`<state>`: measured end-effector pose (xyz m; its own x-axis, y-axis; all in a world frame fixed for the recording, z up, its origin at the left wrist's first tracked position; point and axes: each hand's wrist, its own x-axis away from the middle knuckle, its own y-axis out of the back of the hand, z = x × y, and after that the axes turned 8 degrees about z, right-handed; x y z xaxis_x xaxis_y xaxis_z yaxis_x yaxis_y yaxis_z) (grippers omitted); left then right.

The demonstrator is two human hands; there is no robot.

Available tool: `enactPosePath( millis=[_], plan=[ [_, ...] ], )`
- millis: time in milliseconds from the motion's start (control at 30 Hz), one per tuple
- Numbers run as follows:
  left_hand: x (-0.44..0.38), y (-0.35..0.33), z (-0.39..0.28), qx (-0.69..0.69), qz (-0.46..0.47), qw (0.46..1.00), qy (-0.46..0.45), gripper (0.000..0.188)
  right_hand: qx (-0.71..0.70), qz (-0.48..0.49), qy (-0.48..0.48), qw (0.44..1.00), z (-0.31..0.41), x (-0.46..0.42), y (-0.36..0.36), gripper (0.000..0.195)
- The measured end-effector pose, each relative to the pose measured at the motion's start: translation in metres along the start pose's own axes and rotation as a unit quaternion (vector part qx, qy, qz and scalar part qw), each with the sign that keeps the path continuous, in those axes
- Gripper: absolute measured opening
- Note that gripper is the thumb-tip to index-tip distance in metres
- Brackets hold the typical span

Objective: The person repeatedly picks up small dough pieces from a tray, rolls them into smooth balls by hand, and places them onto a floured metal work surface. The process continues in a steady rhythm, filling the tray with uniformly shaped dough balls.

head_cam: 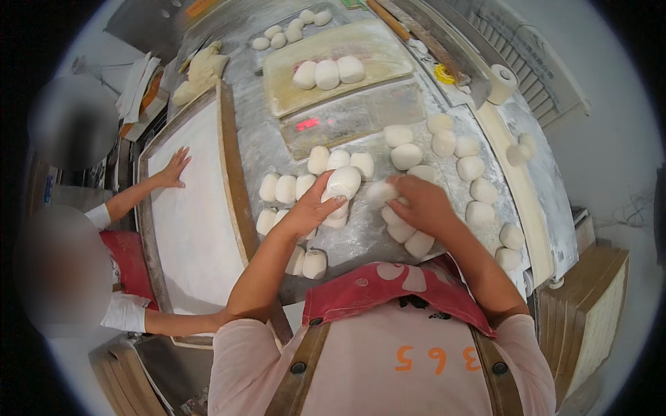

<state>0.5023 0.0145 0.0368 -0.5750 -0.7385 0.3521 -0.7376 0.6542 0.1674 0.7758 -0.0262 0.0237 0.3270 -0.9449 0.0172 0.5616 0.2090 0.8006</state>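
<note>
My left hand (312, 206) holds a smooth white dough piece (344, 182) upright between thumb and fingers, with more dough pieces partly hidden just below it. To its right, my right hand (424, 204) has its thumb and fingertips on another dough piece (382, 193), which is blurred. Rows of dough pieces (286, 189) lie on the floured metal worktop (346, 255) left of my left hand. Further dough pieces (470, 168) stand in groups beyond and to the right of my right hand, and some (419, 244) lie just below it.
Ahead lie a digital scale (354, 117) with a lit red display and a floured board (338, 41) bearing several dough pieces. At left, a co-worker's hand (175, 169) rests over a wood-framed tray (231, 166) lined in white. A dough lump (202, 75) sits beyond it. Wooden trays (583, 312) stand at right.
</note>
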Motion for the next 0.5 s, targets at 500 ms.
enactPosePath(
  millis=[500],
  plan=[
    [0.11, 0.072, 0.029, 0.345, -0.175, 0.921, -0.05, 0.07, 0.146, -0.2, -0.498, 0.831, -0.191, 0.346, 0.102, 0.068]
  ],
)
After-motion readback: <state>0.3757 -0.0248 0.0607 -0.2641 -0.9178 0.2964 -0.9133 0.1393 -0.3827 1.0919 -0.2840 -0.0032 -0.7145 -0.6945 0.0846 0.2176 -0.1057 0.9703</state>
